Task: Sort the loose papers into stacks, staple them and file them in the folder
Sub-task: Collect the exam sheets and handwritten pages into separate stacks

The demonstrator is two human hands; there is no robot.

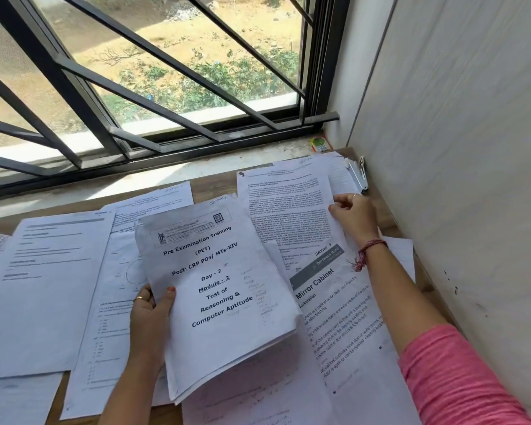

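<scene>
Sorting step, mid-frame. Left hand [149, 314] grips a thick sheaf [215, 289] titled "Pre Examination Training" by its lower left edge, thumb on the cover, sheaf lifted and tilted above the spread. Right hand [354, 216], right of centre, pinches the right edge of a dense text sheet [285, 210].

To do it well: check the handwritten section label at the sheet's top before adding it; square the sheaf's edges before stapling, as its lower corner fans out.

Loose papers [49, 286] cover the worktop [390, 222] from lower left to lower right, overlapping; a "Mirror Cabinet" sheet [334, 308] lies under the right forearm. Stapler [357, 176] sits upper right, against the wall, partly on paper. No folder seen. Overlapping sheets may drag along when one is pulled.
</scene>
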